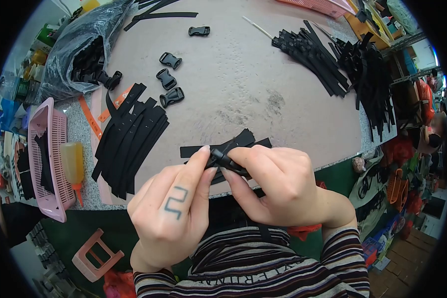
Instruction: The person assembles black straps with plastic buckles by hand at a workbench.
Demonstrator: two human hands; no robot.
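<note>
My left hand [169, 198] and my right hand [278, 181] meet at the near edge of the table. Between their thumbs and forefingers they pinch a black plastic buckle [220, 158], with black webbing at it. The fingers cover much of the buckle, so how the webbing passes through it cannot be made out. Just beyond and under the hands lie a few black webbing strips [246, 136]. To the left is a fanned pile of black webbing strips [134, 136]. Several loose side-release buckles [171, 97] lie further up the table [208, 114].
A clear plastic bag [59, 69] of black buckles sits at upper left. Below it stand a pink basket [59, 149] and a bottle of yellowish liquid [73, 161]. More black strip bundles [313, 62] lie at upper right. A pink stool [97, 256] is on the floor.
</note>
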